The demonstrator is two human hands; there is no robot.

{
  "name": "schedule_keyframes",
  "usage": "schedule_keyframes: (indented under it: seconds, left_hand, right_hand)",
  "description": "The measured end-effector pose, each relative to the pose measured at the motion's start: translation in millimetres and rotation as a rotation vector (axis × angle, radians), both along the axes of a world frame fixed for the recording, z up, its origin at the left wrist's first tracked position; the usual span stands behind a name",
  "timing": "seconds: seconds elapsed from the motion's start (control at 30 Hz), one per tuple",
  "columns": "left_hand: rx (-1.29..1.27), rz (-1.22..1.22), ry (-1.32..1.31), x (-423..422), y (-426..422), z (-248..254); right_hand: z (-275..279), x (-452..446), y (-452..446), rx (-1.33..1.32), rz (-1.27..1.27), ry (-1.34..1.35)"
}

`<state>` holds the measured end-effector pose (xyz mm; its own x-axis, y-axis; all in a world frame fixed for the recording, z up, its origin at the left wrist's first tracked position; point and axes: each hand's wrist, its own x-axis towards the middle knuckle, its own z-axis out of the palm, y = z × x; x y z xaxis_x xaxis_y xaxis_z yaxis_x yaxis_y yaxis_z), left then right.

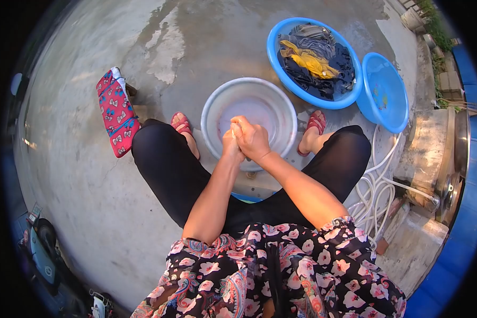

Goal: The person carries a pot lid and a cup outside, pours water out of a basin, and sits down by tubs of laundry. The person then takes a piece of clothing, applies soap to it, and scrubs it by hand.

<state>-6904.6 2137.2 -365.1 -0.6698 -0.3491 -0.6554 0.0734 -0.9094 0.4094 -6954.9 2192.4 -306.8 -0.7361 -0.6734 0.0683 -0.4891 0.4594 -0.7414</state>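
Observation:
My left hand (230,144) and my right hand (253,139) are pressed together above the near part of a whitish basin (211,114). The fingers of both are closed, the right ones wrapped over the left. Whatever they hold, if anything, is hidden between them; a pale bit shows near the left fingers. The basin stands on the ground between my feet, its inside pale with a pinkish tint. Both hands are inside the outline of its rim as seen from above.
A blue tub (274,50) holds dark wet clothes and a yellow cloth (314,62). Beside it a second blue basin (395,90) leans tilted. A white hose (373,204) lies coiled at right. At left is a red bow-patterned cloth item (116,114). Parked motorbikes (45,259) stand lower left.

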Motion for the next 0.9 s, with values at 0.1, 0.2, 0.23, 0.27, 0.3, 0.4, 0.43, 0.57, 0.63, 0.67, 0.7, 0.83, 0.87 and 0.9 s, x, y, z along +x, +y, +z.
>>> schedule_keyframes:
  seconds: [0.1, 0.2, 0.23, 0.27, 0.3, 0.4, 0.43, 0.57, 0.63, 0.67, 0.7, 0.83, 0.87, 0.9]
  left_hand:
    - [0.080, -0.003, 0.027, 0, 1, -3]
    - [-0.078, -0.099, -0.104, -4, 11, 11]
    - [-0.078, -0.100, -0.114, 3, 9, 9]
    - [-0.030, -0.033, -0.050, 4, 3, 3]
    - [0.016, 0.036, 0.019, 0, -1, 3]
    - [-0.033, -0.023, -0.098, -2, 5, 15]
    - [-0.059, -0.057, -0.155, -4, 7, 20]
    - [-0.103, -0.060, -0.125, -3, 4, 4]
    - [0.055, 0.014, 0.141, 6, -3, -15]
    - [0.054, 0.000, 0.345, 9, -3, -33]
    - [0.054, -0.001, 0.346, 4, 1, -12]
    - [-0.079, -0.049, -0.180, -2, 10, 27]
    - [-0.026, 0.009, -0.106, 0, 5, 21]
    - [0.026, 0.071, -0.029, 1, 1, 10]
  right_hand:
    - [-5, 2, 6, -0.053, 0.099, 0.014]
    - [-14, -20, 5, 0.110, -0.119, -0.060]
    - [-14, -11, 5, 0.110, -0.119, -0.069]
    - [-3, -3, 1, 0.074, -0.035, -0.040]
    - [6, 1, -1, 0.037, 0.051, -0.007]
    - [-4, -2, 4, -0.004, 0.011, -0.014]
    - [-14, -9, 5, 0.038, -0.066, -0.038]
    - [-3, -8, 1, 0.086, -0.069, -0.031]
    - [13, 6, 1, -0.024, 0.094, 0.051]
    - [4, 5, 3, 0.000, 0.090, 0.042]
    - [-5, -2, 5, 0.000, 0.089, 0.043]
    - [-14, -11, 4, 0.098, -0.104, -0.030]
    - [-4, -3, 2, 0.067, -0.026, 0.015]
    - [2, 2, 1, 0.035, 0.056, 0.063]
